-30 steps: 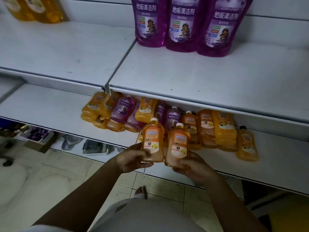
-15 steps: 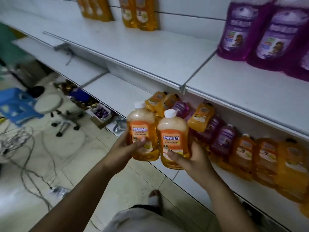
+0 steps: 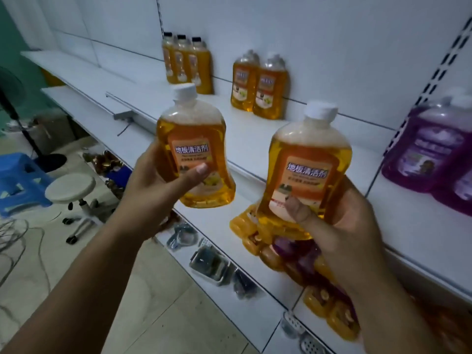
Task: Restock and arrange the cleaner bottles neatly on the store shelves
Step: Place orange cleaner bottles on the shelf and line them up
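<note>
My left hand (image 3: 158,185) grips an orange cleaner bottle (image 3: 194,139) with a white cap, held upright in front of the upper shelf (image 3: 255,139). My right hand (image 3: 339,226) grips a second, matching orange bottle (image 3: 306,159), also upright and a little lower. At the back of the upper shelf stand two orange bottles (image 3: 259,85) and, further left, three black-capped orange bottles (image 3: 186,65). Large purple bottles (image 3: 431,152) stand on the shelf at the right. Below my right hand, several orange and purple bottles (image 3: 293,254) lie in a heap on the lower shelf.
A white round stool (image 3: 70,190) and a blue plastic stool (image 3: 18,180) stand on the tiled floor at the left, with cables (image 3: 15,241) beside them. Small containers (image 3: 209,264) sit under the lowest shelf edge. A fan stand (image 3: 48,159) is at the far left.
Both hands have lifted the two orange bottles from the lower shelf up to the upper shelf's height and moved them apart. My view has swung up and left.
</note>
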### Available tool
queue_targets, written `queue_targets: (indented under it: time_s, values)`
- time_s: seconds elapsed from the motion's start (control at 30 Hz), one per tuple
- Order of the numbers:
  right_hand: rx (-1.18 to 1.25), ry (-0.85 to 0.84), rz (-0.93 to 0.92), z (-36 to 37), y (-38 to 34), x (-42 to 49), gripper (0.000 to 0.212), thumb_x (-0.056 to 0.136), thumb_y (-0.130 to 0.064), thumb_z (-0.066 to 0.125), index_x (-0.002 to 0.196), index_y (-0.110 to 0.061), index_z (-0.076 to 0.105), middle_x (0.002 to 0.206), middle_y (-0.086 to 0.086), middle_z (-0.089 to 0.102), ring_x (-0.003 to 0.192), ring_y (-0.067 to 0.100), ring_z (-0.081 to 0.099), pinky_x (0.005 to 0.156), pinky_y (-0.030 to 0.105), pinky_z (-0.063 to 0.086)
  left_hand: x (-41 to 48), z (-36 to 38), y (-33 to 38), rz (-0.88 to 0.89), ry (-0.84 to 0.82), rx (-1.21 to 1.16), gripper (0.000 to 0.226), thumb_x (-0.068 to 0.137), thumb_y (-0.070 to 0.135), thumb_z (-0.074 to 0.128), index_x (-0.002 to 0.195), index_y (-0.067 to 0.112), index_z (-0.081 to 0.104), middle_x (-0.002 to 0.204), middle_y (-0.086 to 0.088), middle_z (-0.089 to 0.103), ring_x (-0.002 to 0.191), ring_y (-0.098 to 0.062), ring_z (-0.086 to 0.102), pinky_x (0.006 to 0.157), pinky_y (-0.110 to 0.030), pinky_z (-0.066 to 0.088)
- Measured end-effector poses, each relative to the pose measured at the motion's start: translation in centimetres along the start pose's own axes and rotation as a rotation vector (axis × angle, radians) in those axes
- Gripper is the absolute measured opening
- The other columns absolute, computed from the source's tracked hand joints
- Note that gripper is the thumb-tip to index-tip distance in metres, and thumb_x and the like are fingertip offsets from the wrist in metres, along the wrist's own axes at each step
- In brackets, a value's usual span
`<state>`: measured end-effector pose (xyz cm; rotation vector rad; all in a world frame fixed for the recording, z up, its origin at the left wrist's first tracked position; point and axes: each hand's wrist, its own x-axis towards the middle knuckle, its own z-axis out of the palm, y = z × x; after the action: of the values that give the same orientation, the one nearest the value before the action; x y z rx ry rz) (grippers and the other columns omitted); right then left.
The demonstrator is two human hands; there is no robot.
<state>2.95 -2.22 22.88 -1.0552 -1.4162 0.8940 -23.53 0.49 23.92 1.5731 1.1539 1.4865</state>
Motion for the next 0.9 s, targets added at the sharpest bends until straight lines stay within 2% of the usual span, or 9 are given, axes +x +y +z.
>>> queue_targets:
  time_s: [0.1,0.2,0.3,0.37,0.43,0.53,0.63,0.8,0.9]
  values:
    - [-0.023,0.104,-0.055,1.3,-0.6,4.2,0.050,0.076,-0.045,0.089,0.118,-0.026,0.069,0.110,-0.002,0.079,0.103,0.020,0.077,0.093,0.051,0.059,4.9,-2.2,-1.1,0.069,-0.020,0.005,0.050,0.084,0.024,0.076,0.130,0.027,0.058,0.114,0.012,0.077,0.111,-0.010,0.073,0.086,-0.020,0.059]
    - [-0.035,0.207,-0.091,2.6,-1.1,8.2,0.058,0.068,-0.053,0.089,0.117,-0.027,0.069,0.112,-0.004,0.079,0.105,0.018,0.076,0.094,0.046,0.059,10.7,-4.1,-2.5,0.126,-0.096,0.004,0.069,0.085,0.029,0.085,0.144,0.021,0.050,0.126,0.004,0.073,0.118,-0.014,0.071,0.090,-0.024,0.060]
    - [-0.003,0.279,-0.103,3.6,-1.6,12.3,0.060,0.063,-0.045,0.084,0.116,-0.025,0.066,0.112,-0.005,0.079,0.107,0.015,0.076,0.095,0.038,0.059,16.9,-5.2,-3.8,0.193,-0.209,-0.022,0.080,0.080,0.033,0.085,0.147,0.025,0.044,0.132,0.002,0.069,0.120,-0.019,0.071,0.090,-0.032,0.061]
    - [-0.033,0.314,-0.106,4.0,-1.7,15.2,0.067,0.061,-0.044,0.086,0.121,-0.025,0.063,0.117,-0.003,0.078,0.111,0.017,0.074,0.098,0.042,0.058,21.1,-5.3,-4.6,0.216,-0.275,-0.038,0.079,0.080,0.031,0.085,0.146,0.029,0.043,0.134,0.001,0.068,0.120,-0.020,0.070,0.093,-0.039,0.061]
    - [-0.096,0.333,-0.102,4.4,-1.7,18.2,0.074,0.062,-0.048,0.093,0.125,-0.028,0.061,0.123,-0.001,0.076,0.114,0.019,0.073,0.101,0.049,0.056,25.5,-5.2,-5.9,0.226,-0.335,-0.042,0.080,0.080,0.030,0.087,0.147,0.025,0.043,0.135,-0.002,0.068,0.122,-0.023,0.069,0.097,-0.048,0.060]
    - [-0.183,0.370,-0.073,4.7,-1.1,22.7,0.064,0.072,-0.037,0.091,0.127,-0.028,0.059,0.122,-0.003,0.076,0.113,0.017,0.073,0.101,0.051,0.057,31.8,-4.8,-7.6,0.219,-0.397,-0.045,0.086,0.075,0.038,0.091,0.145,0.020,0.045,0.134,-0.009,0.067,0.123,-0.028,0.068,0.097,-0.057,0.058]
    - [-0.243,0.400,-0.042,4.6,0.2,26.6,0.058,0.083,-0.021,0.087,0.132,-0.024,0.057,0.121,-0.003,0.075,0.111,0.015,0.074,0.100,0.051,0.058,36.2,-4.1,-9.0,0.207,-0.431,-0.038,0.089,0.069,0.046,0.093,0.142,0.023,0.048,0.131,-0.007,0.066,0.120,-0.027,0.068,0.095,-0.057,0.060]
    - [-0.292,0.503,0.048,4.0,3.4,30.1,0.063,0.084,-0.024,0.088,0.138,-0.027,0.056,0.129,-0.007,0.070,0.121,0.017,0.067,0.106,0.052,0.054,39.8,-2.9,-11.6,0.150,-0.491,-0.028,0.097,0.060,0.050,0.094,0.144,0.028,0.050,0.128,-0.002,0.066,0.115,-0.024,0.069,0.093,-0.054,0.062]
    - [-0.263,0.576,0.072,3.7,5.6,30.6,0.068,0.082,-0.026,0.089,0.141,-0.028,0.055,0.129,-0.008,0.070,0.121,0.018,0.067,0.106,0.054,0.054,40.4,-2.3,-13.0,0.133,-0.492,-0.020,0.098,0.063,0.044,0.098,0.145,0.025,0.050,0.128,-0.003,0.067,0.114,-0.023,0.070,0.094,-0.053,0.062]
